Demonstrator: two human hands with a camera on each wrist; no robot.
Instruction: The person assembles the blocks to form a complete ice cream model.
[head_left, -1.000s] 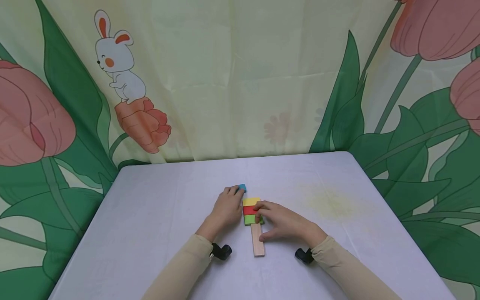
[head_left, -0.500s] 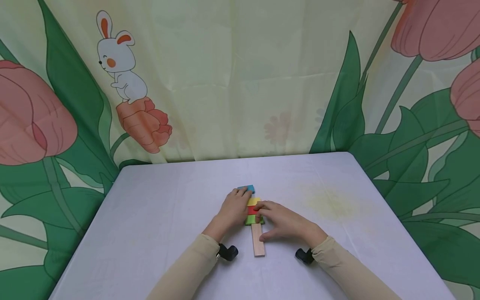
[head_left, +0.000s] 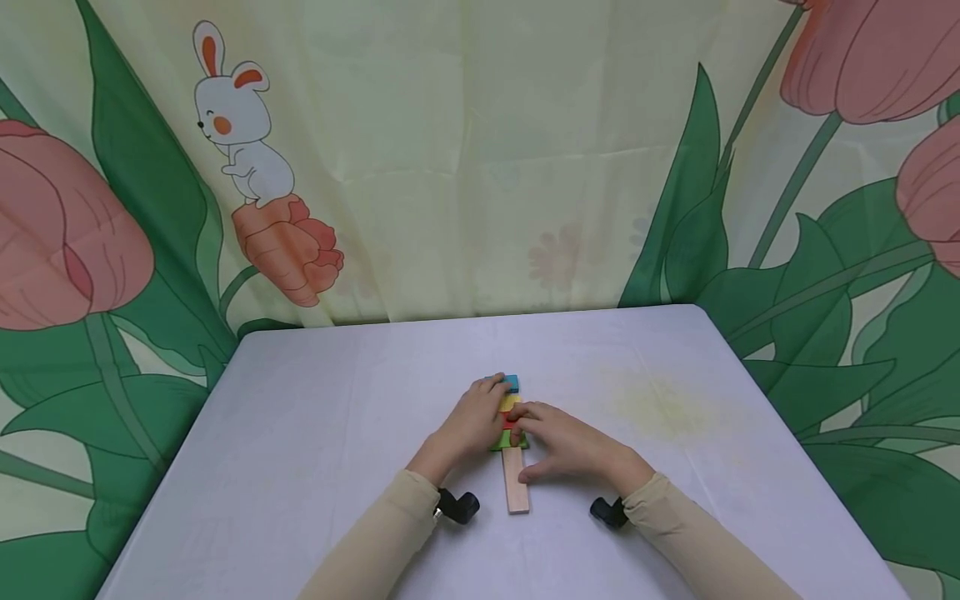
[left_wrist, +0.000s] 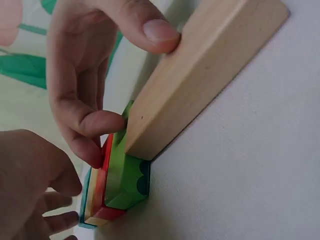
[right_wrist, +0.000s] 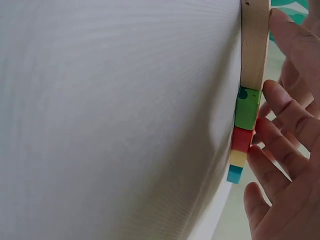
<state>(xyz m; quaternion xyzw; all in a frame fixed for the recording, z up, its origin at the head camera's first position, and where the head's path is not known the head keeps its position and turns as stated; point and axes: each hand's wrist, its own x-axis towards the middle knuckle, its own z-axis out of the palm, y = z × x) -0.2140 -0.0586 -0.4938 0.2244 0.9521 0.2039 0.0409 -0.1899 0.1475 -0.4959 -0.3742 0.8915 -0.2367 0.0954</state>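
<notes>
A line of coloured wooden blocks lies on the table in the head view. From the far end come a blue block, a yellow block, a red block and a green block. A plain long wooden block meets the green one at the near end. My left hand holds the blue block from its left side, covering part of it. My right hand rests along the line's right side, thumb at the plain block, fingertips at the green and red blocks.
White cloth covers the table, whose far edge runs close to a hanging printed curtain. A small black wrist camera sits on the left wrist, another black camera on the right.
My left hand has slid the blue block to the right and slightly nearer, from left of the line to the yellow block's far side. The right hand has stayed in place.
</notes>
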